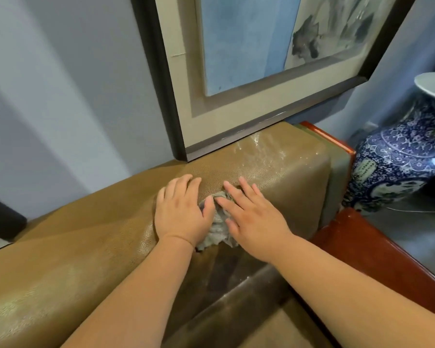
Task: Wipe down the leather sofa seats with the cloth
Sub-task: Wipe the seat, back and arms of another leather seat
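At the far left a pale wall (pixel 60 84) runs down behind the tan leather sofa (pixel 73 247), whose backrest top crosses the scene from the near left toward the far right. A large dark-framed picture (pixel 236 59) leans or hangs just above the backrest, its lower corner close to the leather; whether it touches cannot be told.

On the backrest top, near the middle, lie both hands. The left hand (pixel 180 212) rests palm down with its fingers straight and slightly spread, fingertips pointing away toward the picture; its thumb side presses on the left edge of the crumpled grey cloth (pixel 217 226). The cloth is bunched between and partly under the two hands, draping over the near edge of the backrest. The right hand (pixel 251 219) lies flat just beside the left, fingers extended and fanned toward the far left, covering the cloth's right part. Neither hand curls around the cloth; both press it flat against the leather. Both forearms reach in from the near edge, bare.

Beyond the hands, toward the far right, a wet, shiny patch (pixel 269 151) shows on the leather. Right of the sofa's end is reddish wooden trim (pixel 362 247), and further right stands a blue-and-white porcelain vase (pixel 397 162), upright; its inside cannot be seen.
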